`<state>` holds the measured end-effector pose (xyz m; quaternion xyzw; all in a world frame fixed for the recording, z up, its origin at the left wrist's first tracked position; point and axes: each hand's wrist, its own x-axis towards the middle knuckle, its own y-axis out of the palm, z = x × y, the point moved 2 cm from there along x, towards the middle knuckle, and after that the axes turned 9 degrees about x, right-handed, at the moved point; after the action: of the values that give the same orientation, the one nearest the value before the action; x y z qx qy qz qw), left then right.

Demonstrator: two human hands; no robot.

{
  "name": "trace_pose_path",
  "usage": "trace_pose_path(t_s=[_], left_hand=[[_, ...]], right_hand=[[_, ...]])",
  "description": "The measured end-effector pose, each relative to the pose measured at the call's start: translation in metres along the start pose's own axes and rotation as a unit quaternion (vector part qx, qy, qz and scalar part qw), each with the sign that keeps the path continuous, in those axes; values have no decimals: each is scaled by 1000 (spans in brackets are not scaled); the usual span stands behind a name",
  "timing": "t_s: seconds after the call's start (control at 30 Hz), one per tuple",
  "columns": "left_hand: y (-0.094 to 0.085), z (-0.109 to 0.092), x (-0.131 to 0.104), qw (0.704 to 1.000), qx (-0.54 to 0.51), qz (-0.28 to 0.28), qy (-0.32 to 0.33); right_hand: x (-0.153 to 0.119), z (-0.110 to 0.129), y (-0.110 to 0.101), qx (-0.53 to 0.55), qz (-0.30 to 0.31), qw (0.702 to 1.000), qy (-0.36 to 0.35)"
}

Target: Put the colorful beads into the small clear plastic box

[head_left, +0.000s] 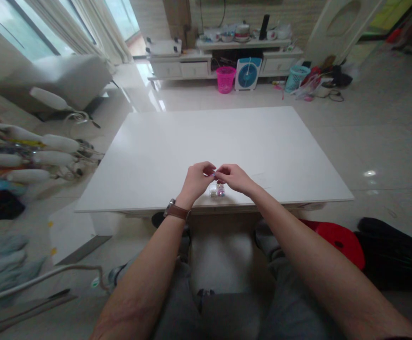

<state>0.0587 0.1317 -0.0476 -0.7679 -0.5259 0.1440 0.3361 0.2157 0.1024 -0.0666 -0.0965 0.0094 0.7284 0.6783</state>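
Observation:
My left hand [199, 178] and my right hand [235, 178] meet above the near edge of the white table [206, 137], fingertips almost touching. Both are closed in a pinch around something tiny with a bluish glint, too small to name. Just below them on the tabletop stands a small clear container [217, 190], its compartments showing colourful little pieces; the fingers cover part of it. A brown-strapped watch [177, 210] is on my left wrist.
A red stool [340, 241] stands at the right, near my right forearm. Beyond the table are a pink basket [225, 79], a blue-and-white fan [248, 74] and a light-blue basket [297, 78]. Clutter with white padded parts [59, 142] lies left of the table.

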Motion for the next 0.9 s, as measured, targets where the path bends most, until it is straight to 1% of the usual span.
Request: trace_pose_path(t_s=[0.1,0.17,0.33,0.4,0.47,0.57,0.67,0.77,0.9], left_hand=[[2,-3,-1,1000,-6,14,10],[3,-5,-1,1000,-2,20,7],[6,-4,-2,1000,14,21,10],[7,-1,-1,1000,19,20,7],[7,1,-1,1000,24,17,3],[6,3,0,1000,23,12,2],[4,2,-1,1000,22,9,5],[3,2,-2,1000,19,8,6],[2,2,-3,1000,10,8,6]], right_hand=[[1,-8,-3,-6,-26,1000,-8],[1,-10,-4,-16,-39,999,-9],[-1,0,-8,-39,-52,998,-11],[-3,2,-11,-87,-61,994,-14],[-4,1,-14,-167,-62,984,-14],[-5,-8,-14,-289,-26,957,-1],[-4,-20,-9,-362,20,932,6],[-2,-29,-1,-397,56,916,7],[-1,-37,6,-409,93,908,25]])
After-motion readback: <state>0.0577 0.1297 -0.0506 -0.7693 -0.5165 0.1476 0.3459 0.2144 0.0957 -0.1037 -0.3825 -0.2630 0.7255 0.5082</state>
